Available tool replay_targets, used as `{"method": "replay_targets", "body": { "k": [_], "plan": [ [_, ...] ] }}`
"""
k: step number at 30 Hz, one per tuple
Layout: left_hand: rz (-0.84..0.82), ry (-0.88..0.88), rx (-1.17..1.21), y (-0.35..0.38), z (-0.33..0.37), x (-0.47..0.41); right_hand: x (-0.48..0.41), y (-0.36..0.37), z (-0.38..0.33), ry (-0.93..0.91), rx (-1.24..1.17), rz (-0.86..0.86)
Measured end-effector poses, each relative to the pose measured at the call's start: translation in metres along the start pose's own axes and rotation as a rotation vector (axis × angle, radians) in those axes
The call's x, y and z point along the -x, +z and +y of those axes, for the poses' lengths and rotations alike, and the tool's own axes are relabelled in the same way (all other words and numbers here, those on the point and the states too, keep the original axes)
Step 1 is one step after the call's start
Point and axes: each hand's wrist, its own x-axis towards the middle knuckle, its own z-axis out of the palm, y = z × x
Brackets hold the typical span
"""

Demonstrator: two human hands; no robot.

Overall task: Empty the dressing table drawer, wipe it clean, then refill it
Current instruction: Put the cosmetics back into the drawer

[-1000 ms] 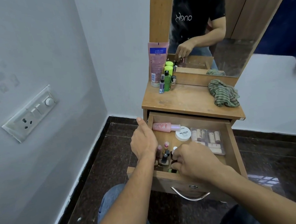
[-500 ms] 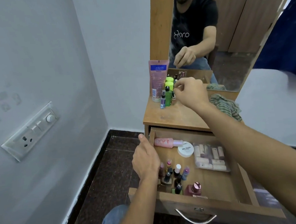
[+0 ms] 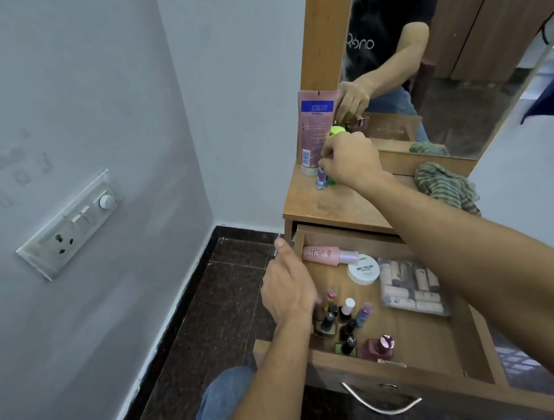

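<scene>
The drawer [image 3: 426, 337] stands pulled out under the table [image 3: 332, 204], with much inside. At its back left lies a pink bottle [image 3: 324, 255] on its side, its print too small to read. Just beside it sits a white round jar [image 3: 363, 269] whose lid reads "NAIL POLISH"; the smaller lines beneath are not legible. To the right lies a clear packet [image 3: 411, 286] of pale cylinders. Near the front left stands a cluster of polish bottles [image 3: 345, 318], and a dark red bottle [image 3: 380, 349] with a faceted pink cap stands by the front wall.

The left hand [image 3: 288, 288] rests on the drawer's left wall, fingers curled over the edge, thumb pointing back.

The right hand [image 3: 352, 158] is at the table's back left corner, fingers pinched on a small blue bottle [image 3: 322, 180] that stands among green bottles [image 3: 337, 131]. Behind them stands a pink tube [image 3: 317, 128] with a blue label, its words blurred. A striped cloth [image 3: 446, 186] lies crumpled at the table's right edge.

In the mirror [image 3: 457, 57] a black shirt shows mirrored lettering I cannot read with certainty.
</scene>
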Motion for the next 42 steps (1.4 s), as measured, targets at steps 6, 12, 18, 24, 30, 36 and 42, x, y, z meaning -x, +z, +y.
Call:
{"method": "replay_targets", "body": {
  "k": [6, 12, 18, 24, 30, 36, 42],
  "plan": [
    [0.011, -0.050, 0.049, 0.002, -0.002, -0.002, 0.037, -0.025, -0.002, -0.103, -0.127, 0.041],
    [0.020, -0.086, 0.051, 0.003, -0.002, -0.003, 0.122, -0.039, 0.002, -0.256, -0.189, -0.138],
    [0.022, -0.096, 0.076, 0.001, -0.001, -0.005, 0.182, -0.025, 0.009, -0.323, -0.223, -0.335],
    [0.013, -0.098, 0.095, 0.001, -0.003, -0.006, 0.207, 0.003, 0.012, -0.329, -0.179, -0.404],
    [-0.008, -0.104, 0.092, 0.001, -0.004, -0.008, 0.224, 0.024, 0.010, -0.383, -0.108, -0.379],
    [-0.015, -0.109, 0.106, 0.001, -0.006, -0.010, 0.229, 0.035, 0.009, -0.415, -0.074, -0.391],
    [-0.025, -0.109, 0.114, -0.001, -0.004, -0.009, 0.233, 0.038, 0.009, -0.453, -0.038, -0.353]
  ]
}}
